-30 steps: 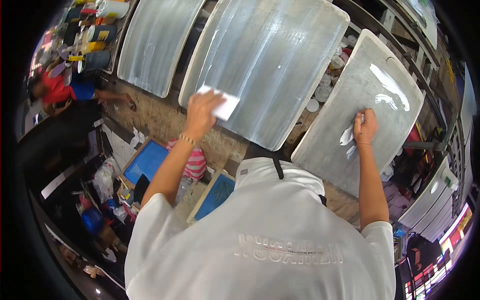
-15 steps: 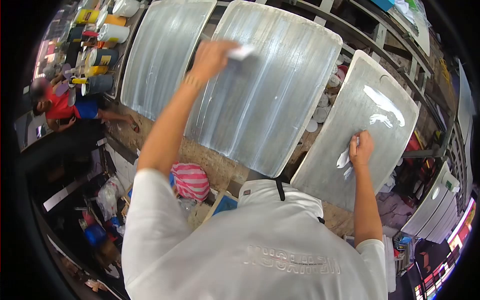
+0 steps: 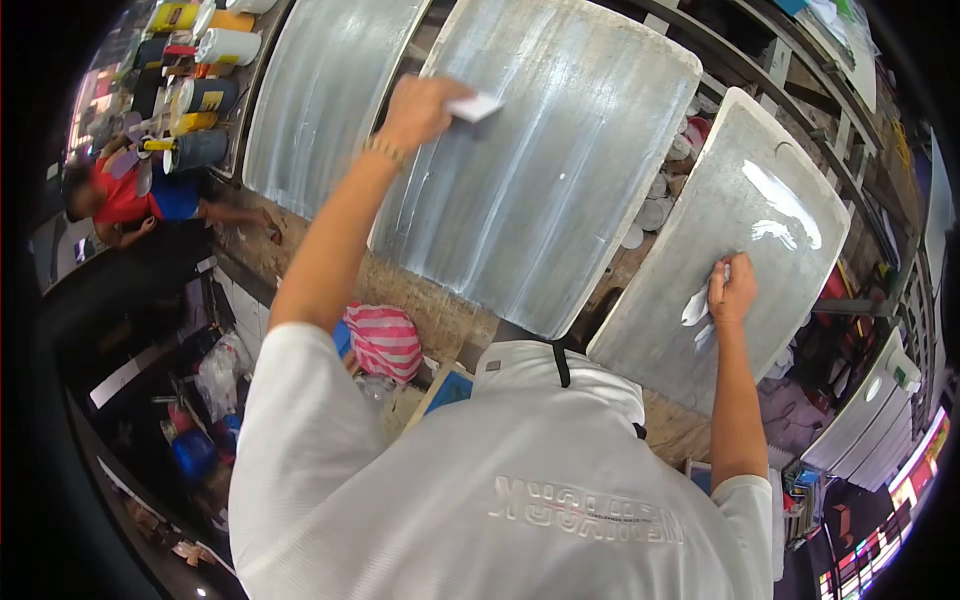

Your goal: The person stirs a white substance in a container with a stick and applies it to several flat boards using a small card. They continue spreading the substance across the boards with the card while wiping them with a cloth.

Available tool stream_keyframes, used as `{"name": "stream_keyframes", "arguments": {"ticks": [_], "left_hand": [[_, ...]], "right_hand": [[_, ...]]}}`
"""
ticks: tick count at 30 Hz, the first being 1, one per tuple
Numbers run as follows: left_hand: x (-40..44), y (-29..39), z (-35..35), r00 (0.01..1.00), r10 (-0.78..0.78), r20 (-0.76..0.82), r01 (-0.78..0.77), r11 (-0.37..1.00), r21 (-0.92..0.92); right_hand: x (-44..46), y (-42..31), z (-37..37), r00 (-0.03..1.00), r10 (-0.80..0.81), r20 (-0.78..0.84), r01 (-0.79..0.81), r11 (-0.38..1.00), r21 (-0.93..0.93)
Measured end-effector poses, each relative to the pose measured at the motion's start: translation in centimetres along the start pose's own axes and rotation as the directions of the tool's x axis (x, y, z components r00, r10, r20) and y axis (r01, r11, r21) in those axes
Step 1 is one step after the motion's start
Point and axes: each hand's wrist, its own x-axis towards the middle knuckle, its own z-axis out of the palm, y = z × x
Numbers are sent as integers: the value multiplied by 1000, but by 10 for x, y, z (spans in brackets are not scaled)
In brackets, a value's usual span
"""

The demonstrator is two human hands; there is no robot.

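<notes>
Closed round a small white flat block, my left hand [image 3: 418,112] is over the upper left part of the middle grey panel [image 3: 530,160]. The block [image 3: 476,107] sticks out to the right of the fingers. My right hand [image 3: 733,287] is closed on a tool with a white-smeared end [image 3: 695,307], low over the right grey panel [image 3: 680,290]. White paste [image 3: 782,205] lies in thick strokes farther up that panel. Pale streaks run lengthwise on the middle panel. A third streaked panel [image 3: 325,100] lies at the left.
Several buckets [image 3: 228,47] stand at the upper left. A person in a red top [image 3: 122,192] is at the far left. A pink striped bag [image 3: 384,342] lies below the middle panel. Metal framing [image 3: 780,62] runs along the upper right.
My left hand has moved up the middle panel with the white block over the last second. My right hand stays low over the right panel. The camera view has shifted slightly.
</notes>
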Motion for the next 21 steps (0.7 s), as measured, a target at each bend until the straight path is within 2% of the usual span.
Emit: {"name": "stream_keyframes", "arguments": {"ticks": [1, 7, 11, 12, 13, 14, 15, 17, 18, 19, 20, 21], "left_hand": [[-34, 11, -4, 1000, 0, -15, 0, 1000, -7], [-215, 82, -13, 974, -224, 45, 226, 973, -42], [-278, 107, -26, 952, -283, 113, 289, 957, -38], [-283, 109, -33, 942, -287, 172, 299, 953, -45], [-283, 112, -37, 932, -282, 228, 301, 952, -53], [-276, 112, -35, 940, -263, 219, 282, 958, -58], [-259, 117, -37, 956, -251, 150, 277, 940, -199], [-210, 153, -42, 969, -233, 85, 245, 843, -479], [-180, 178, -29, 978, -198, 71, 206, 838, -505], [-150, 206, -15, 987, -160, 33, 145, 767, -625], [-121, 236, 1, 992, -128, -6, 84, 681, -727], [-90, 270, 20, 999, -32, -40, -3, 735, -679]], "right_hand": [[1, 0, -1, 1000, -8, -4, 8, 1000, -13], [-1, 4, 2, 1000, -1, 2, 2, 999, -45], [0, 3, 2, 999, -30, -18, 29, 999, -32], [-1, 3, 1, 1000, -7, 7, 7, 1000, -26], [0, 4, 0, 999, 19, 27, -19, 1000, -24], [0, 7, 3, 1000, -2, 12, 2, 1000, 15], [0, 15, 4, 1000, -20, -4, 20, 999, 43], [2, 12, -7, 996, 90, 13, -91, 967, 236], [1, 8, -15, 984, 171, -47, -148, 939, 312], [-4, 5, -24, 963, 252, -101, -195, 900, 390], [-13, 0, -39, 956, 264, -128, -202, 910, 363], [-23, -8, -57, 930, 301, -212, -158, 846, 509]]}}
